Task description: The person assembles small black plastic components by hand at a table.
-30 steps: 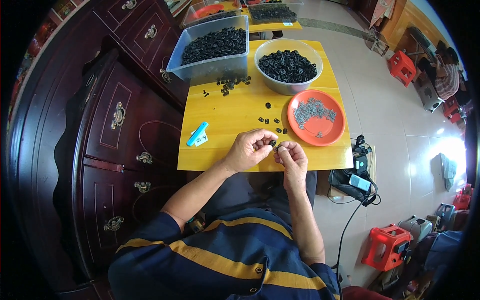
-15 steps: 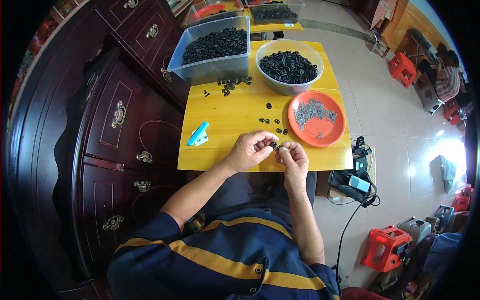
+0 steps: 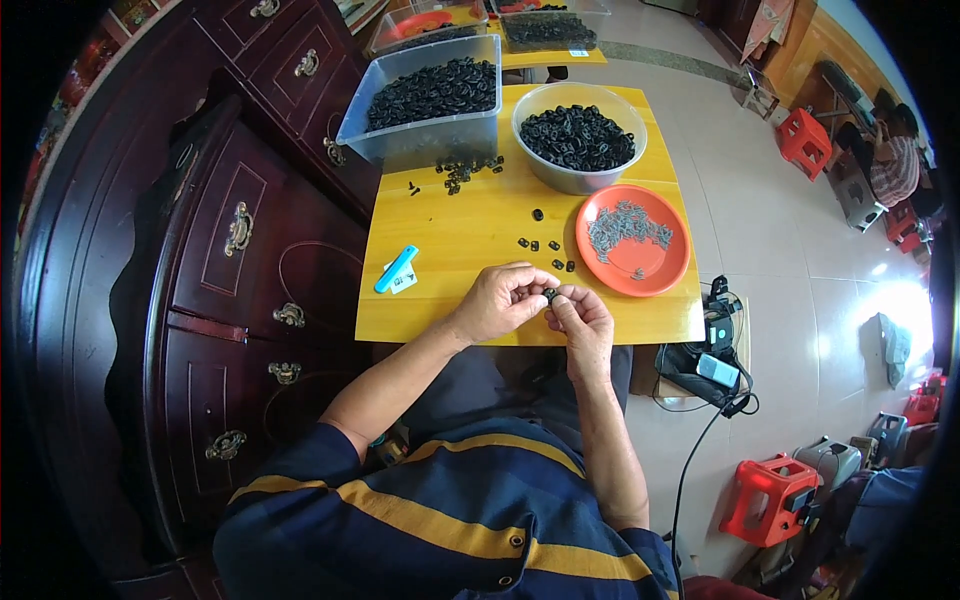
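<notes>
Near the front edge of the yellow table [image 3: 450, 320], my two hands meet fingertip to fingertip. Between the thumb and fingers of my left hand [image 3: 497, 303] is a small black plastic part [image 3: 549, 294]. The pinched fingertips of my right hand [image 3: 584, 318] press against the same part; whether they hold a second, smaller piece is hidden. Just beyond my fingers lie several loose black parts [image 3: 555, 246]. To their right stands an orange plate [image 3: 660, 281] with small grey pin-like pieces [image 3: 628, 228] spread on it.
A rectangular clear bin [image 3: 430, 143] and a round clear tub [image 3: 580, 180], both full of black parts, stand at the back. A light-blue cutter-like tool [image 3: 397, 268] lies at the left. Dark wooden drawers [image 3: 240, 235] flank the table. Red stools [image 3: 770, 498] and seated people are on the right.
My right hand has shifted slightly left, closing the small gap between the fingertips of both hands. The things on the table stay in place.
</notes>
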Tool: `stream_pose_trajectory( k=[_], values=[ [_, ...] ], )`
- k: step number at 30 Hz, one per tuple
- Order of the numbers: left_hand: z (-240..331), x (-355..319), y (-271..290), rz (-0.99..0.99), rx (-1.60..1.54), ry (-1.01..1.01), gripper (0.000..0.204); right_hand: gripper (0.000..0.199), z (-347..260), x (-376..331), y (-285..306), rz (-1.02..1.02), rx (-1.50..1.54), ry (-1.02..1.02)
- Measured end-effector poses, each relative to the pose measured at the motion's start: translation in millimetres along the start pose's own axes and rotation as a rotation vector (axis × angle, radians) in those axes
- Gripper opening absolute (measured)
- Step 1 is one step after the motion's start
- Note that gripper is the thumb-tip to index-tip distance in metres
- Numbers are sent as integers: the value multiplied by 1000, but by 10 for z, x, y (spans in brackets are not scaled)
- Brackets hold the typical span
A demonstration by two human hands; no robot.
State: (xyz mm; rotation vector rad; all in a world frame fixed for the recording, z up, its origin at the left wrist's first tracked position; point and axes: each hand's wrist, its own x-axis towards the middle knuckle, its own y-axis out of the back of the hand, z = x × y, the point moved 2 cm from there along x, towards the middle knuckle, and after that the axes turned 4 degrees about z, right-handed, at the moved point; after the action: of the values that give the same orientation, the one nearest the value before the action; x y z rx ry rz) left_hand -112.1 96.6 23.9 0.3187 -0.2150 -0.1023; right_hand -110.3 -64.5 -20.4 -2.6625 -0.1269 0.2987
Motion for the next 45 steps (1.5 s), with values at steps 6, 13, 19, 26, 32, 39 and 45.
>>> stream_pose_trajectory(
  k=[6, 13, 19, 26, 32, 39, 45],
  values=[
    [15, 54, 69, -92, 104, -68, 27, 17, -2, 24, 19, -69, -35, -160],
    [332, 26, -61, 132, 554, -321, 43, 15, 59, 39, -39, -50, 254, -243],
    [175, -10, -99, 165, 644, -375, 35, 15, 161, 20, -46, -32, 393, -258],
    [186, -23, -77, 170, 569, -377, 31, 17, 118, 8, -47, -32, 421, -334],
    [204, -9, -55, 150, 516, -351, 30, 17, 114, 13, -63, -28, 393, -303],
    [217, 9, -27, 127, 532, -366, 25, 17, 161, -1, -75, -16, 363, -254],
    [205, 20, -18, 118, 496, -384, 24, 16, 249, -19, -46, 18, 329, -170]
  ],
)
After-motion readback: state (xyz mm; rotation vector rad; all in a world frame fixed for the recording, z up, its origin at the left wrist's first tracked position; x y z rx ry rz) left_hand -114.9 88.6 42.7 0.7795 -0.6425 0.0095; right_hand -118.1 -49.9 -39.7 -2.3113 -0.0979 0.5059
